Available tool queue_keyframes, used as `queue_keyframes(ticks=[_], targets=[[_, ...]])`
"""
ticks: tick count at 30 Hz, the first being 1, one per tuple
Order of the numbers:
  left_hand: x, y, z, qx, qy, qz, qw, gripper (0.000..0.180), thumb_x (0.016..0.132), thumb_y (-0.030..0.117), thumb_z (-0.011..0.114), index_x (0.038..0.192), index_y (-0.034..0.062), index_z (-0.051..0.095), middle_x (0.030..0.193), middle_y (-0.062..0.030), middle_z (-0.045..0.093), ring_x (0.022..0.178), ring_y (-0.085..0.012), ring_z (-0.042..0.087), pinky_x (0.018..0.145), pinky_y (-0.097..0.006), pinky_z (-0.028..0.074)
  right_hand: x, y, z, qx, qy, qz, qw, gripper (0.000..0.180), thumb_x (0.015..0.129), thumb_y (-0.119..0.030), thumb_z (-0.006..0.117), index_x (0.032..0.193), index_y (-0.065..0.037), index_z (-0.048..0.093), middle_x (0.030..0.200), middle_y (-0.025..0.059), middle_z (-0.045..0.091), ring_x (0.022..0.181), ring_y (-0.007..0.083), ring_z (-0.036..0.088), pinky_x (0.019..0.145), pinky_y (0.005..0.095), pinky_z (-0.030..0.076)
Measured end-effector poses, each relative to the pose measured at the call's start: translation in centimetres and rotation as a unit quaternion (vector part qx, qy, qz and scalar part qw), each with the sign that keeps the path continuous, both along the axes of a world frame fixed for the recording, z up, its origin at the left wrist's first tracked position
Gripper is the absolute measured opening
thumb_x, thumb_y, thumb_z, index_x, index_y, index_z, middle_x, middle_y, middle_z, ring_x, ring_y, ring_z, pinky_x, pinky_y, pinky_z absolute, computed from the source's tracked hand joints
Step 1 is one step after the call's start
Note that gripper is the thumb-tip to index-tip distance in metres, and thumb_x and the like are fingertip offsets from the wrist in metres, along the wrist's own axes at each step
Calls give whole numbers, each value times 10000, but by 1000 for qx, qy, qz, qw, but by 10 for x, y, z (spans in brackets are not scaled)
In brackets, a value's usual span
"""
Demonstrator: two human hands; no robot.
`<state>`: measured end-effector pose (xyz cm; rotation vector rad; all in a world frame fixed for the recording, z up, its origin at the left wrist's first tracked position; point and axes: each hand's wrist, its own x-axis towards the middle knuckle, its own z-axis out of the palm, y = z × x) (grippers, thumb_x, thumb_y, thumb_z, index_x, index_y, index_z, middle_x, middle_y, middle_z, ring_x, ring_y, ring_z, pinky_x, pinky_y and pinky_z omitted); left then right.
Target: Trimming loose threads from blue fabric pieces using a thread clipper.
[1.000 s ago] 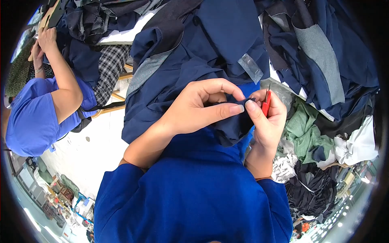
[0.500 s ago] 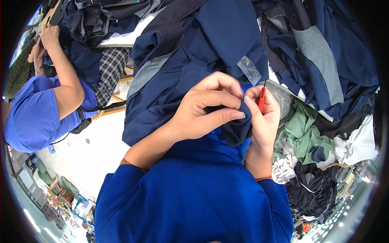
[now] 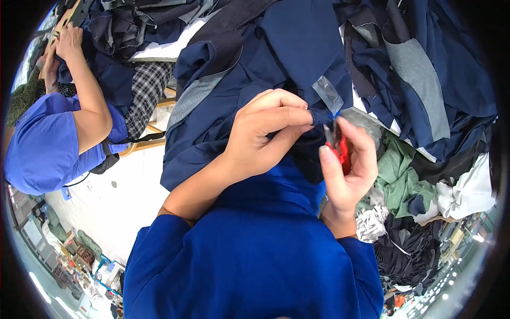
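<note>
Between its thumb and fingers my left hand (image 3: 268, 127) pinches an edge of the navy blue garment (image 3: 287, 48). The cloth spreads away from me across the table and hangs down toward my lap. In my right hand (image 3: 350, 170) are small red-handled thread snips (image 3: 341, 150), held between thumb and fingers. Their metal blades point away from me, close to the pinched edge; motion blur hides whether they touch it. A small clear plastic piece (image 3: 328, 94) lies on the garment just beyond my hands.
More navy and grey garments (image 3: 419, 80) are heaped at the right. Below them lie green cloth (image 3: 396, 165), white cloth (image 3: 467, 186) and dark scraps (image 3: 409, 250). At the left a co-worker in a blue shirt (image 3: 48, 143) handles other cloth beside a wooden stool (image 3: 151, 139).
My right hand has let go of the cloth and turned the snips, bringing their blades toward the edge. My left hand keeps its pinch and has shifted slightly left and away from me.
</note>
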<state>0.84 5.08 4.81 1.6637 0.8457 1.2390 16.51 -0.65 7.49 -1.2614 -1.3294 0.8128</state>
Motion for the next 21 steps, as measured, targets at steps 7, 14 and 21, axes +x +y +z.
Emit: queue_keyframes(ticks=[7, 14, 21], targets=[[0, -1, 1, -29, -41, -31, 998, 127, 770, -90, 603, 851, 4, 634, 859, -79, 585, 702, -136, 576, 600, -228, 441, -5, 2, -2, 31, -71, -36, 996, 386, 664, 34, 720, 1039, 22, 627, 787, 89, 590, 639, 121, 557, 569, 207, 445], [0, -1, -3, -59, -66, -38, 995, 126, 782, -87, 594, 866, -2, 632, 869, -78, 583, 716, -127, 577, 611, -222, 443, -6, 4, -2, 28, -73, -30, 996, 376, 665, 32, 720, 1030, 23, 629, 779, 86, 590, 628, 115, 551, 566, 204, 441], [0, 0, -4, -71, -75, -46, 994, 127, 784, -91, 589, 866, -4, 630, 883, -76, 579, 727, -123, 571, 617, -220, 441, -5, 4, 0, 12, -60, -34, 998, 377, 666, 39, 716, 1032, 22, 629, 774, 80, 589, 628, 107, 547, 566, 195, 435]])
